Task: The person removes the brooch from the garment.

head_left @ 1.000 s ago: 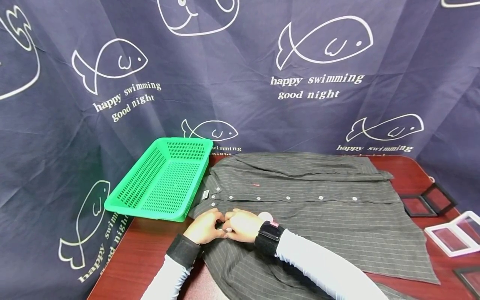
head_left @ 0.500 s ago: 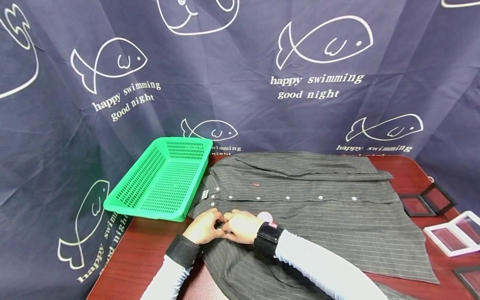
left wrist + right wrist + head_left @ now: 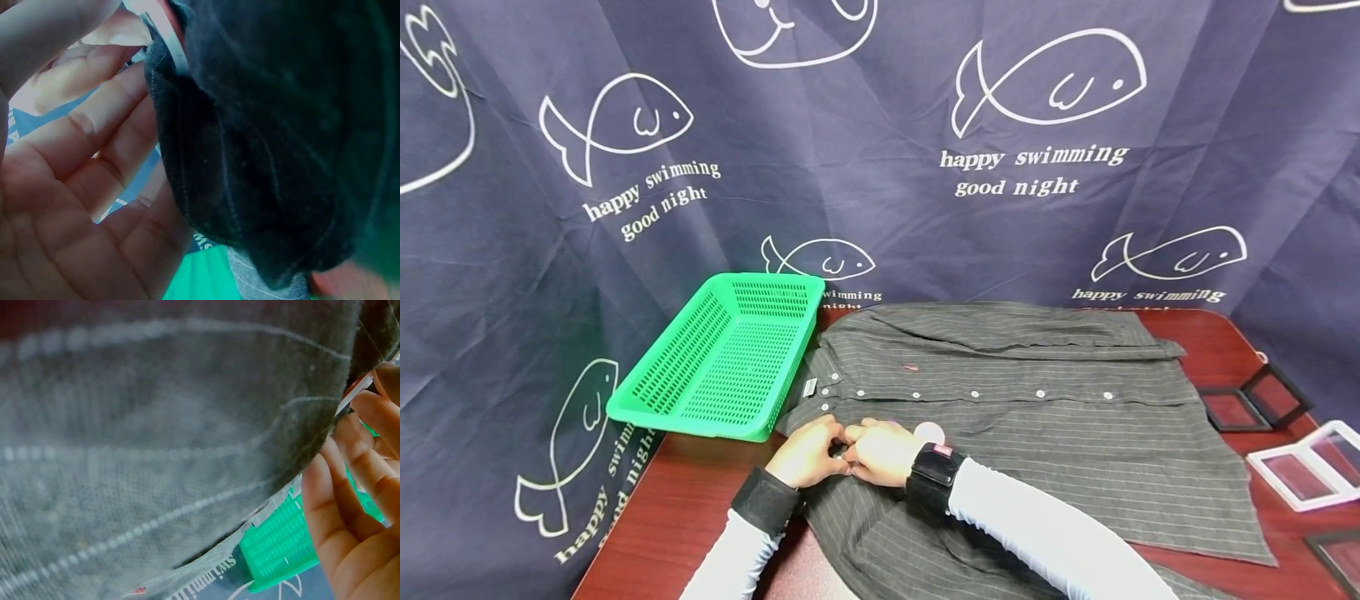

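Note:
A dark grey pinstriped button-up shirt [image 3: 1022, 467] lies spread over the table, collar to the left. My left hand [image 3: 808, 454] and right hand [image 3: 883, 452] meet at its near shoulder, fingertips almost touching. Both pinch the cloth there. In the left wrist view, a thin white strip with a red edge [image 3: 170, 34] sits against the fabric by the thumb tip; its kind is unclear. The right wrist view shows the same white-and-red strip [image 3: 355, 394] beside the fingers. A pale pink round object [image 3: 929, 434] lies on the shirt near the right wrist, partly hidden.
A green plastic basket [image 3: 808, 350] stands at the left, touching the collar side. Black hinged frame [image 3: 1234, 408], white hinged frame [image 3: 1309, 473] and another dark frame [image 3: 1337, 554] lie along the right edge of the red-brown table [image 3: 647, 517]. A fish-print curtain [image 3: 880, 167] hangs behind.
Both hands stay at the same spot on the shirt, with only slight shifts of the right hand's fingers. The shirt and basket keep their places.

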The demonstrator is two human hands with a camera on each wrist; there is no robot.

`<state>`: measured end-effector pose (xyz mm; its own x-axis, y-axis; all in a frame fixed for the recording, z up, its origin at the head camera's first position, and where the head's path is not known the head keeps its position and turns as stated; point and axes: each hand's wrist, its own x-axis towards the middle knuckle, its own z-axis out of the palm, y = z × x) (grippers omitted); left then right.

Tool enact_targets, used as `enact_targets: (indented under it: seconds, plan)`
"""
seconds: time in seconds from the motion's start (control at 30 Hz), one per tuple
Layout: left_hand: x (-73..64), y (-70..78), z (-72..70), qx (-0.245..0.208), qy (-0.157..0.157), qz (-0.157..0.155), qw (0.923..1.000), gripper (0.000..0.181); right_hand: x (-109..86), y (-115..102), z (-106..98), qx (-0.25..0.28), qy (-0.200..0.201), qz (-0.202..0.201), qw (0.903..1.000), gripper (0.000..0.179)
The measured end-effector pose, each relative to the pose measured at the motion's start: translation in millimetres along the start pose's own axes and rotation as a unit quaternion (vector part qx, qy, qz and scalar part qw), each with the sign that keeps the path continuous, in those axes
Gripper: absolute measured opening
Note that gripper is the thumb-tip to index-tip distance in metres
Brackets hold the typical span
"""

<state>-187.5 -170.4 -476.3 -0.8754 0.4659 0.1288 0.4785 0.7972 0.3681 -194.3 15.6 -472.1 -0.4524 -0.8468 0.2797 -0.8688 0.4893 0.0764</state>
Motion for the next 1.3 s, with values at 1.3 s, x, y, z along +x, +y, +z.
enact_targets:
  seconds: [1.3]
  plan:
    - [0.2,-0.7,0.4,0.033,0.012,0.022,0.9991,0.024,3.7,-3,2,-0.05,0.013,-0.028,0.9983,0.01]
